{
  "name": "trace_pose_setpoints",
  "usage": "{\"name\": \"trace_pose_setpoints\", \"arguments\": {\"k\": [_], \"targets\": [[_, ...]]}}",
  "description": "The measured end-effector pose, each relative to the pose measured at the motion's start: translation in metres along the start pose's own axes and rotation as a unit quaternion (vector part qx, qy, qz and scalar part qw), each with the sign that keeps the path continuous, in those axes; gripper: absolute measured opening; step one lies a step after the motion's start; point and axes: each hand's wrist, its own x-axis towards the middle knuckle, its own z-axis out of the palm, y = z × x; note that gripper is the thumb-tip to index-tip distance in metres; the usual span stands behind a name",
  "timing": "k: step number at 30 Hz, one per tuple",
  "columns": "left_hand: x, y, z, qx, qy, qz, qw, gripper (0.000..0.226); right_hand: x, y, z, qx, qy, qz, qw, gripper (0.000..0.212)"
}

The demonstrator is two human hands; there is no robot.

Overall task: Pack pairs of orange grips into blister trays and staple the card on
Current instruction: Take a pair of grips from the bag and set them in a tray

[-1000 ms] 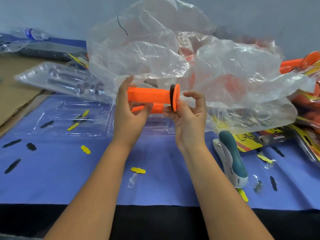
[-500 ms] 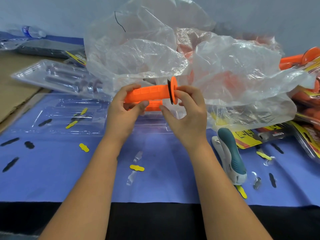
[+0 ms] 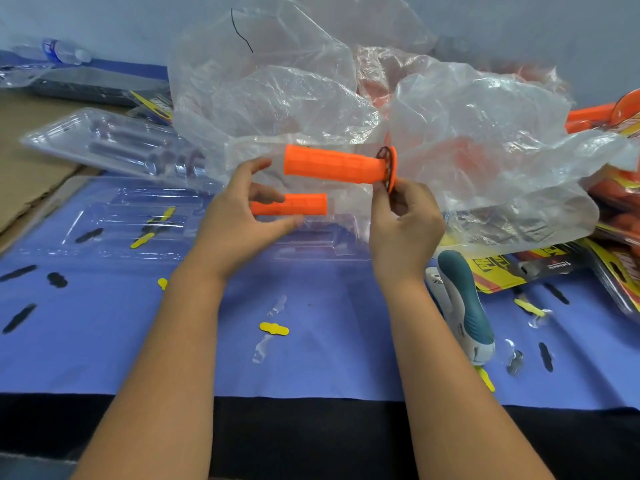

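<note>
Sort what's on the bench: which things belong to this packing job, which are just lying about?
Job: upper grip in right hand; lower grip in left hand; blister tray; stapler; printed card.
Lying about: water bottle; cardboard; yellow scrap.

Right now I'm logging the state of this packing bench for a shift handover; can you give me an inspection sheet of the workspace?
Surface: blue cloth over the table, black strip along the near edge.
Job's things: upper grip pinched at its flange by right hand; lower grip held in left hand; empty clear tray beneath; stapler at right.
Clutter: yellow and black punch-out scraps, crumpled plastic bag.
Hands: both holding grips.
Cables: nothing seen.
Surroundings: water bottle, finished packs at right, pale wall.
</note>
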Motion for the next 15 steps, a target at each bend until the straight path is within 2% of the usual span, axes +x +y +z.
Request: {"name": "trace_pose_setpoints", "arguments": {"k": [2,4,6,10,12,15], "targets": [[0.0,-0.003,-0.005,0.104,-0.07,0.011,0.992,0.095,0.003,0.003,-0.001,0.017,0.019,0.044,0.999,0.007],[-0.001,-0.007,-0.006,0.213,-0.135,0.025,0.967,0.107,0.004,0.005,-0.001,0.021,0.022,0.061,0.998,0.008],[-0.001,-0.014,-0.004,0.277,-0.164,0.015,0.947,0.109,0.003,0.007,0.0,0.012,0.011,0.057,0.998,0.007],[0.001,-0.022,0.006,0.305,-0.091,0.002,0.948,0.107,-0.005,0.007,0.005,-0.006,-0.032,0.039,0.999,0.005],[0.001,-0.023,0.011,0.286,-0.056,-0.001,0.957,0.107,-0.008,0.007,0.008,-0.014,-0.051,0.044,0.998,0.005],[-0.001,-0.022,0.015,0.213,-0.054,-0.013,0.975,0.101,-0.01,0.008,0.01,-0.009,-0.063,0.063,0.996,0.005]]}}
